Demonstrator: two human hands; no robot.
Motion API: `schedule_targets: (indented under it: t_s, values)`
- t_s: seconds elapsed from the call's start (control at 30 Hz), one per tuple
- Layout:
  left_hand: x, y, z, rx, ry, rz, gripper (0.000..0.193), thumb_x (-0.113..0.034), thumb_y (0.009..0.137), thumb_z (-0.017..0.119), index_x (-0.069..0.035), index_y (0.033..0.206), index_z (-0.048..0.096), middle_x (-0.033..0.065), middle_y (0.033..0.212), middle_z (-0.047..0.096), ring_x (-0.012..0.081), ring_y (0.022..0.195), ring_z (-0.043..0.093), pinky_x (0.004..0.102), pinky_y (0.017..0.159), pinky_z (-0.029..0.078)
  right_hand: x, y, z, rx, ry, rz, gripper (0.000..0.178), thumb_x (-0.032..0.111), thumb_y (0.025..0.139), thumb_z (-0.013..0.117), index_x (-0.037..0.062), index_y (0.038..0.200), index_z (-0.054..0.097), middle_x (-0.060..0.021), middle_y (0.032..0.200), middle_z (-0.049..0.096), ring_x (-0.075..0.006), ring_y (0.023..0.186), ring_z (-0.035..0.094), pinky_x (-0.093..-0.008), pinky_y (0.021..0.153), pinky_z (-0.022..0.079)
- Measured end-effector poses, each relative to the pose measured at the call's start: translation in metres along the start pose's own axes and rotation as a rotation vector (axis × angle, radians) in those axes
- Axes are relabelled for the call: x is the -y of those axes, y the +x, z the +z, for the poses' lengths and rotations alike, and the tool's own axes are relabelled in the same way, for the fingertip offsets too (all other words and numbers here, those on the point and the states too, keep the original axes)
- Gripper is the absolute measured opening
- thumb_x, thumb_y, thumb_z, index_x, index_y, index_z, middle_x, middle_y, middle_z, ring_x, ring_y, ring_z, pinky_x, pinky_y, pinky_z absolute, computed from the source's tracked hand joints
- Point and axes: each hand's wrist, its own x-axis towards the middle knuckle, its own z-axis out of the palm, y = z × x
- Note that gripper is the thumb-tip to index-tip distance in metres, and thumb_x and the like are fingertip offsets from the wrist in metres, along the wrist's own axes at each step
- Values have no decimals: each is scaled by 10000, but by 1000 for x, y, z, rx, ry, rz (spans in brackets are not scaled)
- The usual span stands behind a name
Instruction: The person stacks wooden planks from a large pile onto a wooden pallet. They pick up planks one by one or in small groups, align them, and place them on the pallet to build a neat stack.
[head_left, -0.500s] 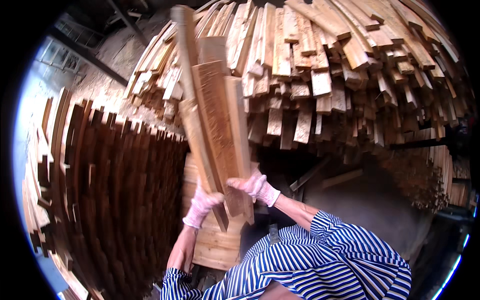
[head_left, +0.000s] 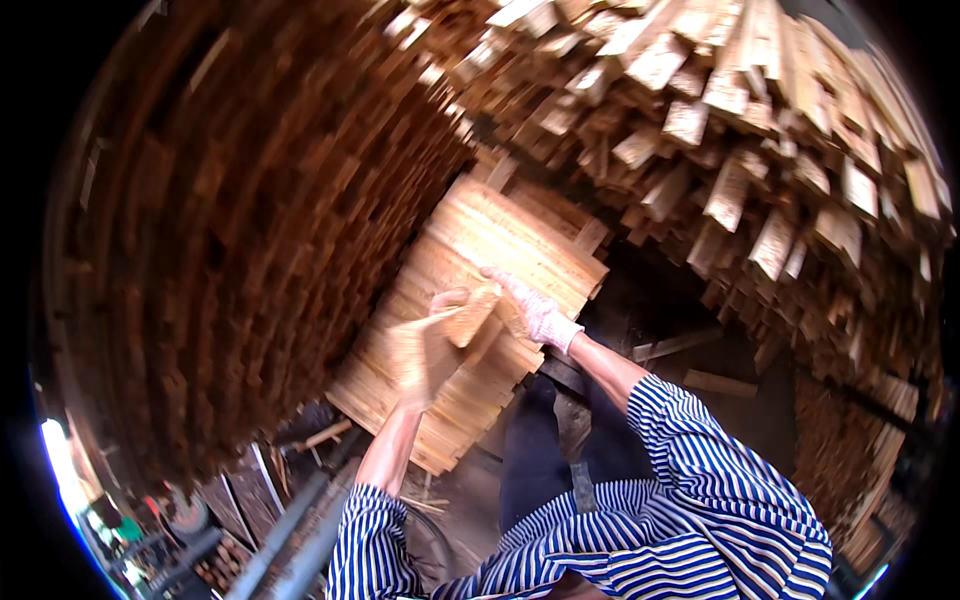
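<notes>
Both gloved hands are in front of me, over a low, neat stack of pale wooden boards [head_left: 500, 235]. Between them are short-looking wooden boards [head_left: 470, 318], seen nearly end-on. My left hand [head_left: 425, 350] is smeared by motion, but its thumb and fingers close round the near left side of these boards. On their right side, my right hand [head_left: 538, 315], in a pale pink knit glove, grips with fingers stretched along the wood. How far the held boards reach, and whether they touch the stack, cannot be made out.
A tall wall of stacked boards [head_left: 230, 230] rises on the left. Another high pile, with uneven plank ends [head_left: 730, 190] jutting out, stands at far right. Loose wood pieces [head_left: 720, 383] lie on the dark floor. Grey pipes [head_left: 290, 535] are at lower left.
The view has swung left and down. The held boards, upright and raised before, are now lowered over the stack and tilted nearly end-on, with both hands still at them.
</notes>
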Motion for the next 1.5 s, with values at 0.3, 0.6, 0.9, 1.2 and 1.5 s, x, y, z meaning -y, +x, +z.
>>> schedule_targets:
  t_s: [0.3, 0.6, 0.9, 1.2, 1.5]
  values:
    - [84, 13, -51, -162, -519, -603, 597, -264, 996, 671, -16, 1492, 450, 176, 1437, 558, 313, 1301, 572, 460, 1090, 526, -9, 81, -14, 575, -309, 434, 976, 463, 869, 777, 81, 1621, 286, -267, 1615, 358, -367, 1496, 376, -378, 1221, 336]
    - [192, 9, 7, -592, -1075, -142, 433, -229, 856, 714, 11, 1203, 618, 115, 1222, 666, 298, 1193, 634, 471, 1063, 528, -36, 68, -15, 678, -284, 539, 1059, 588, 859, 741, -38, 1583, 288, -304, 1415, 575, -393, 1259, 619, -405, 1106, 475]
    - [266, 84, 48, -879, -918, -503, 719, -386, 1019, 494, 11, 1594, 326, 146, 1650, 360, 271, 1529, 324, 432, 1262, 247, -147, 42, 18, 469, -352, 633, 1169, 621, 782, 763, -11, 1602, 221, -317, 1401, 571, -422, 1252, 605, -437, 1016, 496]
    - [322, 114, 29, -923, -816, -556, 748, -474, 1030, 513, -53, 1615, 314, 109, 1690, 286, 234, 1563, 247, 417, 1283, 183, -215, 94, -35, 180, -388, 470, 729, 465, 751, 787, 55, 1295, 528, -174, 1177, 593, -262, 1017, 604, -360, 851, 538]
    - [353, 109, 31, -961, -824, -562, 729, -489, 1036, 510, -54, 1599, 348, 120, 1651, 341, 272, 1499, 354, 446, 1238, 297, -307, 211, -93, 152, -739, 784, 862, 707, 895, 573, 102, 1499, 455, -252, 1476, 535, -412, 1344, 525, -539, 1098, 427]
